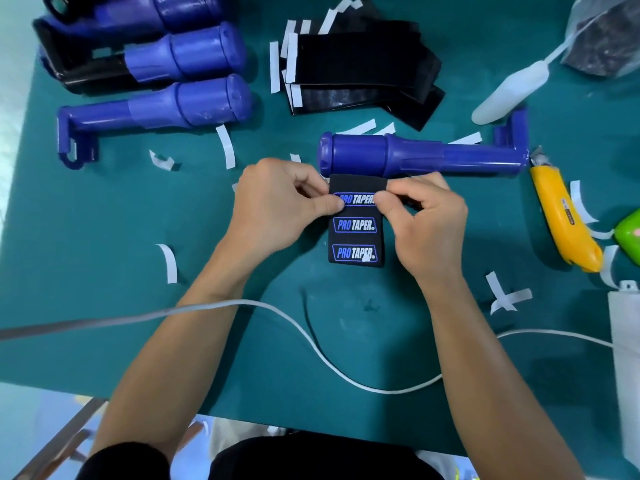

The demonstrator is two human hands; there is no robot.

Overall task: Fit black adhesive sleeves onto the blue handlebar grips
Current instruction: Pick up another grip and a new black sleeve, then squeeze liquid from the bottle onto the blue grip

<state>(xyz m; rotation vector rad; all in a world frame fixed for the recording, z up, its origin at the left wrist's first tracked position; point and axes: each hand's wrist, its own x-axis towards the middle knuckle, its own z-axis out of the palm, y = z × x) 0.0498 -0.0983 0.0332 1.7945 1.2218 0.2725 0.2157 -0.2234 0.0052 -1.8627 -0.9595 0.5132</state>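
I see the sleeve (356, 237) flat on the bench (86, 237), its far edge against the handlebar grip (415, 155) lying crosswise behind it. The left grip (280, 209) and right grip (426, 223) flank its far end. Other handlebar grips (194, 102) lie far left, a sleeve stack (360, 64) behind centre, the knife (561, 216) at right, a cable (311, 344) in front.

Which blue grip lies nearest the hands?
The grip beyond the sleeve that the left hand and right hand pinch, rounded end pointing left. The other grips lie far left, ends pointing right.
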